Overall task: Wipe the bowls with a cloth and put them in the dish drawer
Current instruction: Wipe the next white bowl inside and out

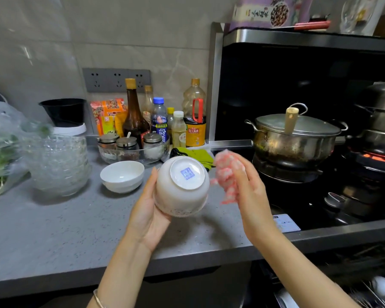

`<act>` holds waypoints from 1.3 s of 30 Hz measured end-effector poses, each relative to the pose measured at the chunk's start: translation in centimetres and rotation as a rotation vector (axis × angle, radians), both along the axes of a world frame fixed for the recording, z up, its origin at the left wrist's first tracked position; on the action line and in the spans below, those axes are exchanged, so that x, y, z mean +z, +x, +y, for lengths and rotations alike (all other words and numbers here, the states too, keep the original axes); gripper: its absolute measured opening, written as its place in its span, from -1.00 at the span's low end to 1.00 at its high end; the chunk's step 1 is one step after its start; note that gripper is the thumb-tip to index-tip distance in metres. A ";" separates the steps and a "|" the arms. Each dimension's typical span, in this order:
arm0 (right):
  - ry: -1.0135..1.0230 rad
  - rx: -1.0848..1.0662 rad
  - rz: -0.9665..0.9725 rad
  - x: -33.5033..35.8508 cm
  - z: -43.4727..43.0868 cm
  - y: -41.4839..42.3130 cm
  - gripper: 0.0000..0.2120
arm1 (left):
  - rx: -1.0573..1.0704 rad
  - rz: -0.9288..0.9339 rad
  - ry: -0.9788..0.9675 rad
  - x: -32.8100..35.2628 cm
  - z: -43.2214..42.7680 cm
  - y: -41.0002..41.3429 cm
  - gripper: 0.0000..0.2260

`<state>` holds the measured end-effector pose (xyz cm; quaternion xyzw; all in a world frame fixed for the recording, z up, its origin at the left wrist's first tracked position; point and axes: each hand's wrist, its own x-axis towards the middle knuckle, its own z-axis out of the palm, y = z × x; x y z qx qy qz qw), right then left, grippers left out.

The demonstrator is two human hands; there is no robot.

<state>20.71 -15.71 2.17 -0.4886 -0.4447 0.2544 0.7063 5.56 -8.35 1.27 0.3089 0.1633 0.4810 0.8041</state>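
My left hand (148,210) holds a white bowl (182,187) turned so its base, with a blue stamp, faces me, above the grey counter (53,230). Just to the right of the bowl, my right hand (249,187) grips a bunched pink and white cloth (226,174), blurred. The cloth is at the bowl's right side; I cannot tell whether they touch. A second white bowl (122,176) sits upright on the counter to the left. At the bottom right a pulled-out dish drawer (351,292) with wire racks shows partly.
Sauce bottles (193,121) and spice jars (129,144) line the back wall. A stack of clear glass bowls (58,165) stands at the left beside bagged greens. A green cloth (198,155) lies behind the held bowl. Steel pots (296,136) sit on the black stove at the right.
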 end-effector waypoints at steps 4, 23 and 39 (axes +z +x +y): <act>0.205 0.032 -0.595 0.0 0.3 -2.0 -0.60 | 0.028 0.090 0.067 0.0 -0.8 1.0 -0.57; 0.310 -0.244 -1.127 -0.7 0.0 -1.6 -0.60 | 0.277 0.080 0.185 1.7 -1.6 0.8 -0.51; 0.414 -0.257 -1.182 -1.6 -0.2 -3.1 -0.62 | 0.182 0.101 0.222 1.0 -2.1 1.3 -0.65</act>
